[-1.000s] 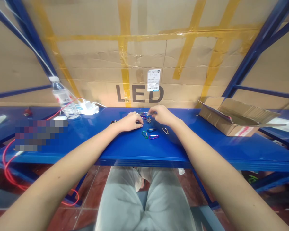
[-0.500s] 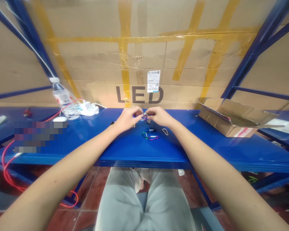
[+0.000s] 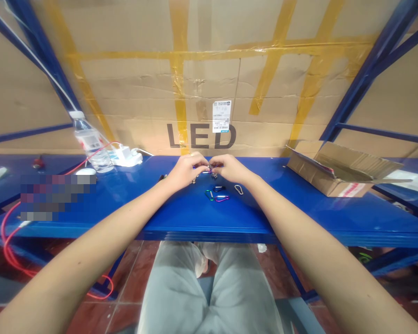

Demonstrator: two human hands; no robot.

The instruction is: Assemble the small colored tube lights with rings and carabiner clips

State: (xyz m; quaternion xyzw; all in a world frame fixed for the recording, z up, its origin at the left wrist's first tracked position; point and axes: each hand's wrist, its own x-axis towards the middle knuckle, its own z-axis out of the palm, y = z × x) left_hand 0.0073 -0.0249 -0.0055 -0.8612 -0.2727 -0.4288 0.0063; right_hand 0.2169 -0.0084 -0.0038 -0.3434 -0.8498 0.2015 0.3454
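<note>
My left hand (image 3: 190,170) and my right hand (image 3: 230,168) meet over the blue table, fingertips pinched close together. A small metallic piece shows between them, too small and covered to name. Just in front lie a black carabiner (image 3: 218,189), a green carabiner (image 3: 209,195) and a purple carabiner (image 3: 222,198). To their right, near my right wrist, is a silver carabiner (image 3: 238,189). Small shiny metal parts (image 3: 214,176) sit under my right fingers. More coloured pieces behind the fingertips are mostly hidden.
An open cardboard box (image 3: 334,174) stands on the table's right side. At left are a water bottle (image 3: 92,144), a white power strip (image 3: 127,157), a red cable (image 3: 7,241) and a blurred-out patch. A large cardboard sheet (image 3: 132,102) rises behind the blue table (image 3: 195,218).
My fingertips have drawn slightly closer together, and the small round silver piece between them is now more covered. The carabiners on the table have stayed put.
</note>
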